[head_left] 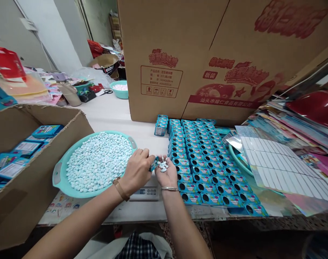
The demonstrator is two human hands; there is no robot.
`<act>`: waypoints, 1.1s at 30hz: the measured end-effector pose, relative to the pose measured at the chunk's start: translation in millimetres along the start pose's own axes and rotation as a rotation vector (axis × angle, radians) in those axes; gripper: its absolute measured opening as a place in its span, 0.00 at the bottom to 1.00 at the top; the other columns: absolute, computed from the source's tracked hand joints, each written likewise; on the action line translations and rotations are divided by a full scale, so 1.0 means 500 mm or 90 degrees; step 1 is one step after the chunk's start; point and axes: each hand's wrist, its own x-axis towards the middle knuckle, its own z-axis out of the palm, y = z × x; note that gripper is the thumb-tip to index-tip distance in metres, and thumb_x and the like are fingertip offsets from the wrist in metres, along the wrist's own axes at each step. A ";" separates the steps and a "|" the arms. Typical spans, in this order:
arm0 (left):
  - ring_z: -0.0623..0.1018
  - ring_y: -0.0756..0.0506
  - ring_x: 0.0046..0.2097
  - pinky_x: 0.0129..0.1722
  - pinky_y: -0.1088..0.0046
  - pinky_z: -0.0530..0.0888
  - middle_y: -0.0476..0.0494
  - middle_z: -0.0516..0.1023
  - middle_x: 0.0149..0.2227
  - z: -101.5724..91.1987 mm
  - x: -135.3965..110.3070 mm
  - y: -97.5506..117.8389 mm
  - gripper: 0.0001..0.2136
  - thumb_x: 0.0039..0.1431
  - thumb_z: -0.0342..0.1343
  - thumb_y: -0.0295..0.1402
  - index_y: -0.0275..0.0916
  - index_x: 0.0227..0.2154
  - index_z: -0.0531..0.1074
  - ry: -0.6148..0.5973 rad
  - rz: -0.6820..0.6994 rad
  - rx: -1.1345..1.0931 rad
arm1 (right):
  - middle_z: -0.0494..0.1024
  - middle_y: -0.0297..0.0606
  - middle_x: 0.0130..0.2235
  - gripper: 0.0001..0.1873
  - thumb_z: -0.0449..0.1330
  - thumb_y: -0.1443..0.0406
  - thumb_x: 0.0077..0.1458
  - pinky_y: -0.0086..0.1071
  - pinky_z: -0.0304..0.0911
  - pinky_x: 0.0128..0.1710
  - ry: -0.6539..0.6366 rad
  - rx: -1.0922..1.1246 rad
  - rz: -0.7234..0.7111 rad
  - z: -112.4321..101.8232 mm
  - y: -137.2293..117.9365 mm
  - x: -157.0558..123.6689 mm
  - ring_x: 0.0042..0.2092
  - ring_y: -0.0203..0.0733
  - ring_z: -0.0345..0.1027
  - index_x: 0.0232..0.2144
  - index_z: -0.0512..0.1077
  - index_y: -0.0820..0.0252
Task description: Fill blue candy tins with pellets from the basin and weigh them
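Note:
My left hand (138, 172) is closed round a small blue candy box (153, 163), held just above a small scale (145, 193). Beside it, my right hand (167, 172) is cupped palm up with several white candies (162, 164) in it, touching the box's mouth. To the left sits a teal basin (58, 172) heaped with pale blue-white candies (99, 160). To the right, several rows of identical blue boxes (204, 158) with round holes stand packed together on the table.
A large printed carton (207, 54) stands behind the rows. An open cardboard box (31, 172) with blue packs is at the left. Sheets of white labels (277, 165) and printed papers lie at the right. A small teal bowl (120, 89), a bottle and clutter sit far back.

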 end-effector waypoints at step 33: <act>0.71 0.42 0.38 0.34 0.67 0.67 0.43 0.70 0.34 0.016 0.029 -0.031 0.08 0.47 0.52 0.25 0.40 0.31 0.72 -0.022 -0.016 -0.046 | 0.63 0.25 0.19 0.12 0.46 0.70 0.60 0.27 0.67 0.27 -0.037 -0.059 -0.054 -0.024 0.001 0.027 0.20 0.28 0.61 0.25 0.63 0.59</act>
